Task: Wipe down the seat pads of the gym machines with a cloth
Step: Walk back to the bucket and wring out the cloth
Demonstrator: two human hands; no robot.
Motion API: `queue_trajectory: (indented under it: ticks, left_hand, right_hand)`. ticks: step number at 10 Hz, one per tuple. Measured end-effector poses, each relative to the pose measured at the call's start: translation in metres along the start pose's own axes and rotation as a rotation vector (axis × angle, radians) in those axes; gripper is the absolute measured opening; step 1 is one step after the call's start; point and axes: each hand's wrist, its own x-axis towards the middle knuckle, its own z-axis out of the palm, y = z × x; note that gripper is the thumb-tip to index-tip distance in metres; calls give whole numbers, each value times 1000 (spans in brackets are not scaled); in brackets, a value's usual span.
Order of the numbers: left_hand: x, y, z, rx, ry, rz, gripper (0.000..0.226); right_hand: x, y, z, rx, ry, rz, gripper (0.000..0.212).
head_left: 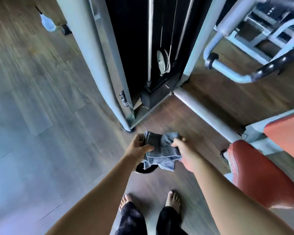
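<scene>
A crumpled blue-grey cloth [161,148] hangs between both hands above the wooden floor. My left hand [138,150] grips its left side, thumb pressed over the fabric. My right hand [185,152] pinches its right edge. A red seat pad [258,175] lies to the right of my right forearm, apart from the cloth. Higher on the right edge, a second red pad [287,134] tilts up as a backrest.
A grey-framed weight machine [98,65] with a dark weight stack and cables stands straight ahead. Grey bars and a black handle [278,65] reach in at upper right. A spray bottle [47,21] stands on the floor at upper left. My bare feet [172,200] are below.
</scene>
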Motion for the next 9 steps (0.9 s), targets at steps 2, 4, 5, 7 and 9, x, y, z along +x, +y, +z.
queue_trajectory:
  ticks: [2,4,5,7,9]
  left_hand:
    - [136,-132,40,-11,98,-85,35]
    - [243,-229,62,-53,137,-139,34]
    - [273,-255,67,-35,170,-159,35]
    - [311,-277,85,-49,126,-184,36]
    - [308,-274,77,151,127,-167,48]
  right_hand:
    - [143,98,10,-88,37,122,6]
    - [254,181,22,-165,86,85,8]
    - [287,208,28,-189,111,37,11]
    - [325,246,52,-140,82,44,22]
    - [326,248,54,-80,121,126,16]
